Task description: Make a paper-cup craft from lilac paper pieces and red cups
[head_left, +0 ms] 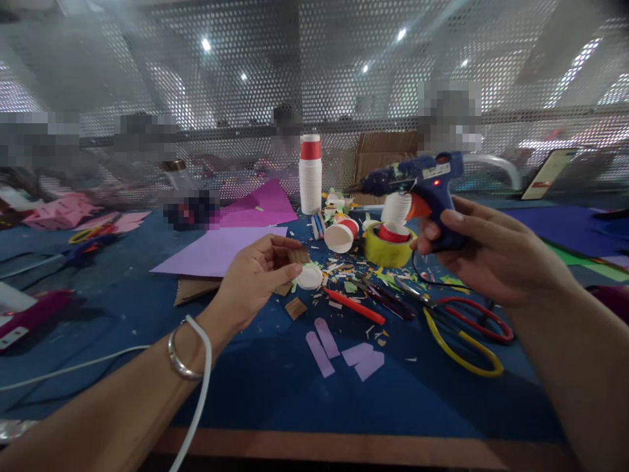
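Observation:
My left hand point(258, 278) pinches a small piece of brown cardboard point(298, 255) between thumb and fingers, just above a white round disc point(310, 277). My right hand point(491, 246) is wrapped round the handle of a blue glue gun point(417, 183), raised over the table with its nozzle towards the left and a small red light lit. Below the hands lie a cardboard square point(295, 308), purple paper strips point(320, 353), purple paper pieces point(363, 360) and a red pen point(354, 306).
Scissors point(462, 331) and dark pliers point(388, 301) lie at the right. Behind are yellow tape point(389, 246), a tipped cup point(341, 235) and a tall cup stack point(310, 180). Purple paper point(216, 252) lies left. A white cable point(204, 393) crosses my left wrist.

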Demonstrator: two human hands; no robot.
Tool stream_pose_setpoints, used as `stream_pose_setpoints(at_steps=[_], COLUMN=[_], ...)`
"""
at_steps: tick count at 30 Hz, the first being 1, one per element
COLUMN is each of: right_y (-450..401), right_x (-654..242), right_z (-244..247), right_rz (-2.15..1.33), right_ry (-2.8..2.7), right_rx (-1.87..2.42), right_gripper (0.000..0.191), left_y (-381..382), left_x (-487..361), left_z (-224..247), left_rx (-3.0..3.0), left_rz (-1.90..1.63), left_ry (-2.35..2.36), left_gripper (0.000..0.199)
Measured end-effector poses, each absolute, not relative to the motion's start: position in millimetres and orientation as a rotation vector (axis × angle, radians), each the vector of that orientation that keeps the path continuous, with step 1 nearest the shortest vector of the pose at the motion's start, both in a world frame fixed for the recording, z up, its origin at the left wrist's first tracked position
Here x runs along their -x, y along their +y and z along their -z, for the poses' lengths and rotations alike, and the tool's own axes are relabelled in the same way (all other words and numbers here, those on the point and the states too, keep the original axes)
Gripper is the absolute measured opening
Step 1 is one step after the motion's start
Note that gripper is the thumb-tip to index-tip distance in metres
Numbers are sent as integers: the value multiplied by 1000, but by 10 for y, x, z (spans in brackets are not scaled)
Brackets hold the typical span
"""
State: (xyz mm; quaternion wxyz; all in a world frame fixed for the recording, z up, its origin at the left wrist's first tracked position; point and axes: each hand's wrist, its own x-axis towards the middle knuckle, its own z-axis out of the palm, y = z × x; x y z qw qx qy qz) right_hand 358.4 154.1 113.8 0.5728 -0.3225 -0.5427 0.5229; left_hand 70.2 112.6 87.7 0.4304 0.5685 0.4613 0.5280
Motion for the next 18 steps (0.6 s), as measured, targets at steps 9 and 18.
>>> stream_pose_setpoints(at_steps=[9, 18], right_y=[1537, 1554], right_x=[-3552, -3530], right_z=[-1103, -1029], right_rz=[-1200, -1218], right_ry=[-1294, -1417], right_rx=[746, 816], right_gripper=[20, 21], left_y=[1135, 1135], left_x=[-678, -673], left_z=[-878, -879], left_rx=[-1534, -1582], left_rz=[-1353, -1310], left_ry=[1224, 1229], left_gripper=[34, 34])
